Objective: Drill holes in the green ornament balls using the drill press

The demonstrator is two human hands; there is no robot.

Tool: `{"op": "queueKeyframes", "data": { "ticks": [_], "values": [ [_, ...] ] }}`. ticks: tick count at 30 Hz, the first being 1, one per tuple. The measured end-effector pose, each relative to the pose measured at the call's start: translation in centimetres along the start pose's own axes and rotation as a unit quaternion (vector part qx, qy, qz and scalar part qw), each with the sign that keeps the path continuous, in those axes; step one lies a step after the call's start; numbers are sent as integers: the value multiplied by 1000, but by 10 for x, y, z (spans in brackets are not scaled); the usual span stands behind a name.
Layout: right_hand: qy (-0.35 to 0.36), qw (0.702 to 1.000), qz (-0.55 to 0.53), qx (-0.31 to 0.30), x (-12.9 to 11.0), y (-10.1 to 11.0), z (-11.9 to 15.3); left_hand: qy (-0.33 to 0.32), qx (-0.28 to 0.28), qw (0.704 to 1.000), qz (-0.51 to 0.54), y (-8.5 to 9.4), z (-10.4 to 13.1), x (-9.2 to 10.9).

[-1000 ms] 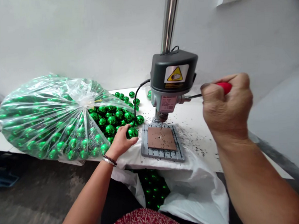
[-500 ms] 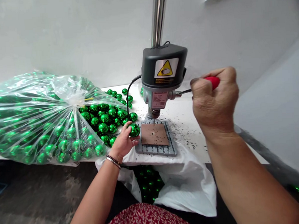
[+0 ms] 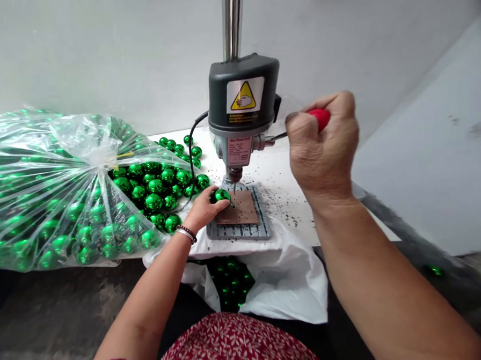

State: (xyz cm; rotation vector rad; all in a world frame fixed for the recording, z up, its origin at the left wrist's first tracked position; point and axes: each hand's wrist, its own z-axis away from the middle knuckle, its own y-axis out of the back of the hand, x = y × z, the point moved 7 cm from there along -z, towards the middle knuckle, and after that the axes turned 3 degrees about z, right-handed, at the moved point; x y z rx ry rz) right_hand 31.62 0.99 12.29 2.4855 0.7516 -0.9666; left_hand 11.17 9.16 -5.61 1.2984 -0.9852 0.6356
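Observation:
My left hand grips a shiny green bauble over the left part of a brown board. That board, with a small hole in it in the earlier view, lies on the slotted grey base of a bench drill. Just right of the bauble, the thin drill bit points down, apart from it as far as I can see. My right hand is wrapped round the red knob of the drill's lever, off to the machine's right.
A tied clear plastic bag full of green baubles fills the left. Loose baubles lie beside it. Dark shavings litter the white table. Below its front edge, a white bag holds more baubles. A black cable hangs left of the drill.
My left hand has carried the bauble rightward from the base's left edge to over the board, nearer the bit. My right hand keeps its hold on the knob. The whole view has shifted slightly.

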Motion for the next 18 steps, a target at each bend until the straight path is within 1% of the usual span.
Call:
{"op": "queueKeyframes", "data": {
  "ticks": [6, 11, 13, 18],
  "values": [
    [-17, 1000, 21, -9, -2, 0, -1, -26, -19, 998, -62, -12, -6, 1],
    [-23, 999, 37, -19, -3, 0, -3, -98, -25, 985, -141, -19, -7, 9],
    [-25, 999, 38, -24, -3, 0, -3, -126, -35, 978, -162, -22, -7, 12],
    [-31, 999, 29, -26, -5, 0, -2, -157, -70, 967, -186, -29, -4, 12]
  ]
}}
